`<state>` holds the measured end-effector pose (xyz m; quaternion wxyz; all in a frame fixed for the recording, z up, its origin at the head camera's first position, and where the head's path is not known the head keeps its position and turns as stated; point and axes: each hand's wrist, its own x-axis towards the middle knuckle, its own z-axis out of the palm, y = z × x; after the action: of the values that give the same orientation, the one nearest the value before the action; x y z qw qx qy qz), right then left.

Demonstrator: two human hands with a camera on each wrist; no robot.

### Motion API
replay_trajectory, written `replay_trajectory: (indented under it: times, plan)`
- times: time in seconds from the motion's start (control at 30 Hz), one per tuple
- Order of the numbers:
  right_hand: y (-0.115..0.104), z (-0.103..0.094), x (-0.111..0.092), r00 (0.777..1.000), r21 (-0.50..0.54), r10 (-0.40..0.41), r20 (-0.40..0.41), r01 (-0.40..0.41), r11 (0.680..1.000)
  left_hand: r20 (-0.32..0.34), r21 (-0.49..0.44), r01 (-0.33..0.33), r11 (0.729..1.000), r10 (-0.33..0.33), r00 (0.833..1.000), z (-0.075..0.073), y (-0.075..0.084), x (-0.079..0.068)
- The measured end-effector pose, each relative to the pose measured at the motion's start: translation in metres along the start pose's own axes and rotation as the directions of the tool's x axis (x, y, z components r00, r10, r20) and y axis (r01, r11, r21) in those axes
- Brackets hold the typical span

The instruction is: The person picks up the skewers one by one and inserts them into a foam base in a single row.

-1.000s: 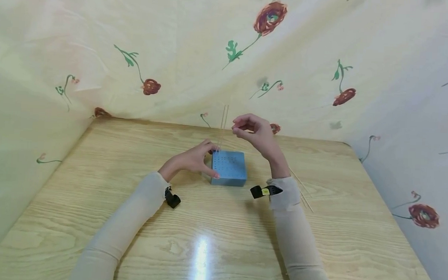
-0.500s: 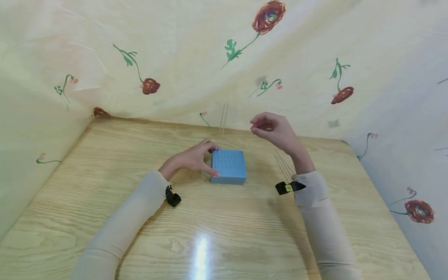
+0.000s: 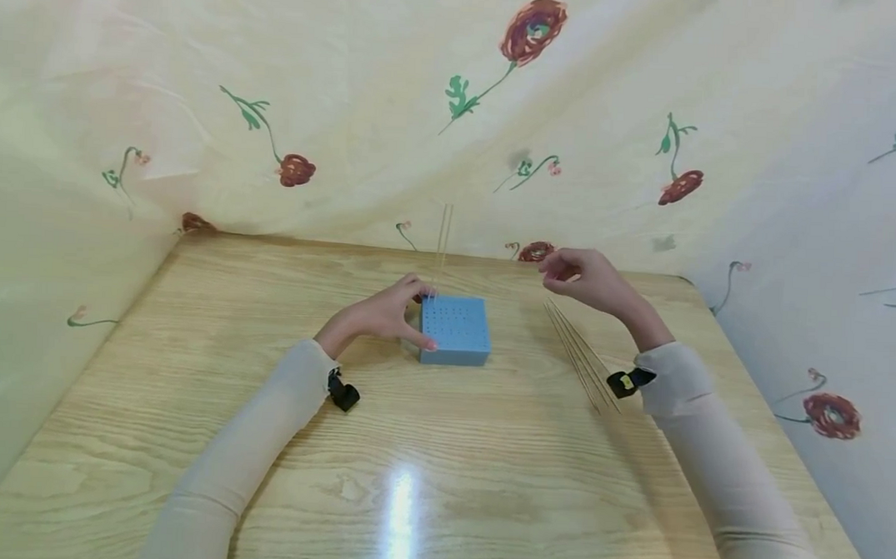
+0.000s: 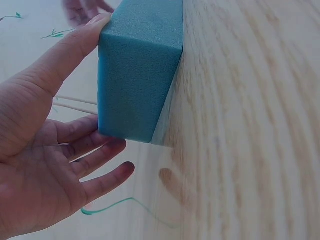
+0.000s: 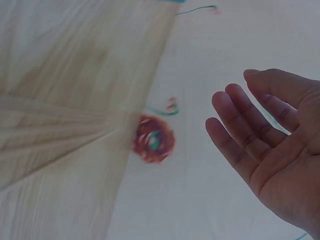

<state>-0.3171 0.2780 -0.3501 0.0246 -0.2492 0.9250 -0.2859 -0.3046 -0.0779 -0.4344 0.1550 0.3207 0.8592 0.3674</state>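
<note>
A blue foam block (image 3: pixel 456 332) with rows of small holes in its top sits on the table. My left hand (image 3: pixel 383 312) grips its left side, thumb at the front corner and fingers at the back corner. The left wrist view shows the foam block (image 4: pixel 137 75) between thumb and fingers. Two thin wooden skewers (image 3: pixel 440 250) stand upright in its back left corner. To the right, my right hand (image 3: pixel 586 281) hovers over the far part of the table with loosely bent fingers, holding nothing. Below it, several loose skewers (image 3: pixel 580 360) lie fanned on the table.
The wooden table (image 3: pixel 319 482) ends at the back against a flower-printed cloth (image 3: pixel 381 101), which also hangs at both sides. Black wrist cameras (image 3: pixel 344 392) are strapped over both sleeves.
My right hand has moved right, away from the block, and lowered a little toward the loose skewers, which now show fully. My left hand has stayed on the foam block.
</note>
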Motion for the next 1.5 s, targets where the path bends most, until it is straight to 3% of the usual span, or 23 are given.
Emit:
replay_trajectory:
  times: [0.33,0.7,1.07,1.5]
  plan:
    - [0.047,-0.002,-0.024,0.993,-0.082,0.083,0.082,-0.076,0.994,-0.002,0.008,-0.012,1.000,0.012,1.000,-0.001,-0.002,0.000]
    - [0.086,0.011,-0.033,0.980,-0.011,0.154,0.129,-0.154,0.988,-0.002,0.000,-0.012,1.000,0.012,1.000,0.001,-0.002,0.001]
    - [0.095,0.020,-0.029,0.970,-0.004,0.204,0.135,-0.206,0.979,0.001,-0.007,-0.012,1.000,0.012,1.000,0.000,-0.003,0.000]
    - [0.098,0.020,-0.031,0.970,-0.045,0.198,0.141,-0.193,0.980,-0.007,-0.012,-0.012,1.000,0.012,1.000,0.001,-0.002,0.000]
